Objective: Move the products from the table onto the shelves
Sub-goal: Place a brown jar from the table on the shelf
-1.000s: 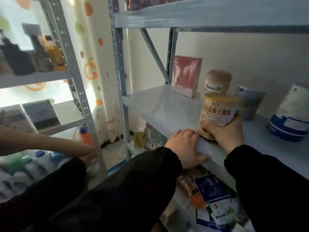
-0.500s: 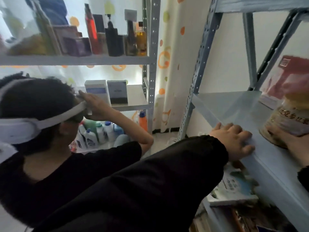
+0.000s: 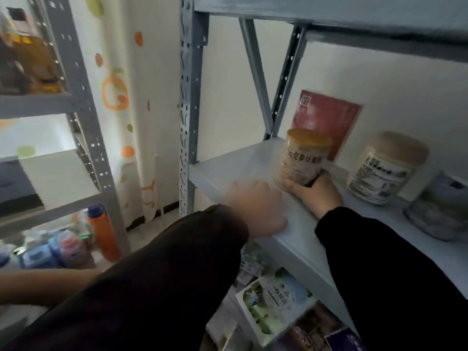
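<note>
A beige can with a gold lid (image 3: pixel 302 158) stands on the grey metal shelf (image 3: pixel 243 163), in front of a red box (image 3: pixel 326 120). My right hand (image 3: pixel 315 195) grips the can's lower part from the front. My left hand (image 3: pixel 255 206) rests flat on the shelf's front edge, fingers spread, holding nothing. To the right on the same shelf stand a beige-lidded jar (image 3: pixel 387 168) and a blurred grey tub (image 3: pixel 440 211).
Packets and boxes (image 3: pixel 276 305) lie on the lower shelf. A second rack (image 3: pixel 83 117) stands at the left with bottles above and an orange bottle (image 3: pixel 103 231) below. Another person's forearm (image 3: pixel 45 287) reaches in at the lower left. A spotted curtain (image 3: pixel 126 97) hangs between the racks.
The can has moved further back and left on the shelf, now standing before the red box. My view swung left to the other person and back. My left hand stays on the shelf edge.
</note>
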{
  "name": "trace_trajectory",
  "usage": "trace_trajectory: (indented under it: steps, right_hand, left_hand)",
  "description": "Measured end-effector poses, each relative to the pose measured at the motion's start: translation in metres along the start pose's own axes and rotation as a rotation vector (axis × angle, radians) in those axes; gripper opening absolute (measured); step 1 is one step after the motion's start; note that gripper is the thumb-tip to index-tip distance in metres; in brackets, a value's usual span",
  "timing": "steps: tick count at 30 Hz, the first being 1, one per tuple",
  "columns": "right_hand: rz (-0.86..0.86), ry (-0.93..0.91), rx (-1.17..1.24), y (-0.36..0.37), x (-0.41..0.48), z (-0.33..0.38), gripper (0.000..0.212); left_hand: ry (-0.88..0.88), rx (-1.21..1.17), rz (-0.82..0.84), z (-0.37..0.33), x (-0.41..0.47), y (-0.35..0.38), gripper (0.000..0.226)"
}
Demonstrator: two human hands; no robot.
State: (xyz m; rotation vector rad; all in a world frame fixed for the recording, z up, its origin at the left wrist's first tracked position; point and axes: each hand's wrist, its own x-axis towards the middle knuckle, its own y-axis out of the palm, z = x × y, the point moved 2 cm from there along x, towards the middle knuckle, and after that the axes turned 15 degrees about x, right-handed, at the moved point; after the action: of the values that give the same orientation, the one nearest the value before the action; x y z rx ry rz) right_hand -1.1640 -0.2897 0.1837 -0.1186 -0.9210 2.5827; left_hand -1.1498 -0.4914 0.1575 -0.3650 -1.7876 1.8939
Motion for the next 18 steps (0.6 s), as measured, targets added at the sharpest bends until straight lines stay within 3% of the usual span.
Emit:
trace_trajectory:
  steps: [5, 10, 18]
  right_hand:
    - [-0.106, -0.015, -0.171, 0.023, 0.017, 0.012, 0.122]
    - [-0.125, -0.034, -0.199, 0.028, 0.022, 0.005, 0.100]
    - [-0.097, 0.000, -0.305, 0.022, 0.001, 0.006, 0.082]
  left_hand:
    - [0.014, -0.040, -0.123, 0.004, 0.003, 0.011, 0.067]
    - [0.020, -0.054, -0.124, 0.005, 0.007, 0.014, 0.067]
    - [0.028, -0.094, -0.099, 0.006, 0.006, 0.012, 0.064]
